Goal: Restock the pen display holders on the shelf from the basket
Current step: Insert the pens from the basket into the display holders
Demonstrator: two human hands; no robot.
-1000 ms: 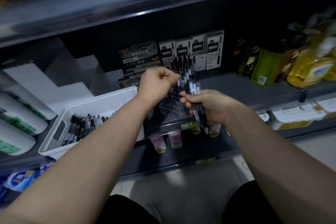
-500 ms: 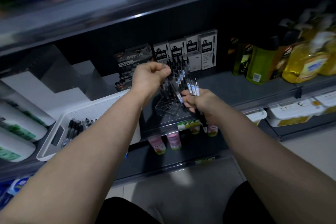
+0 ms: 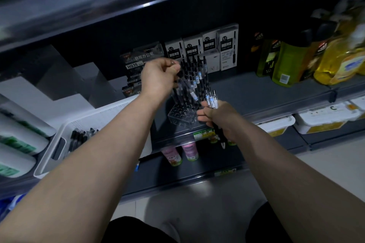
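Clear acrylic pen holder (image 3: pixel 182 117) stands close to the front edge of the dark shelf (image 3: pixel 256 92). Its back rows are crowded with upright black pens (image 3: pixel 195 69) and its front rows of round holes show empty. My left hand (image 3: pixel 158 79) hovers above the holder's back left corner, thumb and fingers curled tight round the top end of a single pen (image 3: pixel 187 89). That pen slants down and to the right toward the open holes, and its tip is not seated in any hole that I can make out. My right hand (image 3: pixel 219 118), just at the holder's front right corner, is closed round a small bundle of spare pens (image 3: pixel 211 100). Their tops stick up above my fist and their tips hang below the shelf's front edge. The white basket (image 3: pixel 59 130) sits further left along the same front edge, with more loose pens (image 3: pixel 81 136) lying in it. To do this step well, I judge that I should swing the pen upright before lowering it. I should then aim the tip at the empty hole nearest the filled rows and let it slide in without force. A slanted pen could knock its neighbours or tip the light holder. Holding the bundle clear of the holder, and filling from back to front, should leave my fingers room.
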